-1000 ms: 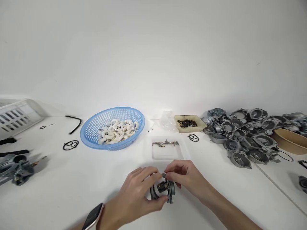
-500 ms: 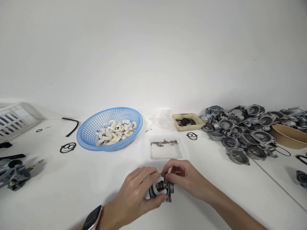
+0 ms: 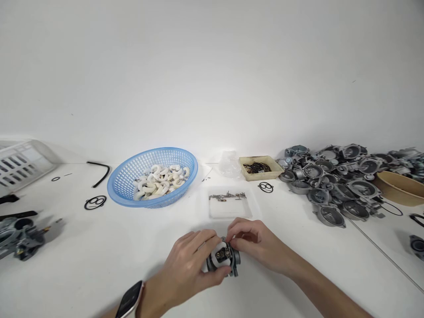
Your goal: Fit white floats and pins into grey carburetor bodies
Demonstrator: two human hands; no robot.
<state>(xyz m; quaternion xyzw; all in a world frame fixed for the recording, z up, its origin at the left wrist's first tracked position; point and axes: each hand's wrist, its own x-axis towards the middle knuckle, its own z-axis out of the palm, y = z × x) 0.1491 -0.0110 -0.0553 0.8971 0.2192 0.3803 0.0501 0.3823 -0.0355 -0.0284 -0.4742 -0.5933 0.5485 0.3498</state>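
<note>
Left of frame: white crate (image 3: 28, 161), with a metal assembly (image 3: 24, 238) below. Left of centre: blue basket (image 3: 119, 187) holding white curved pieces (image 3: 160, 182). Centre: clear tray (image 3: 230, 212) with small metal hardware (image 3: 228, 197), just beyond the hands. Right of it: yellowish tray (image 3: 264, 177) of black rings (image 3: 255, 168); then a pile of metal housings (image 3: 331, 216) beside a brown bowl (image 3: 400, 190). The metal part (image 3: 225, 255) sits lower centre; the left hand (image 3: 190, 265) grips it between thumb and fingers, hiding its left side. The right hand (image 3: 256, 240) has thumb and forefinger close together at its upper right edge; cannot tell whether they pinch anything. Versus one second earlier: same hold, surroundings shifted slightly left.
</note>
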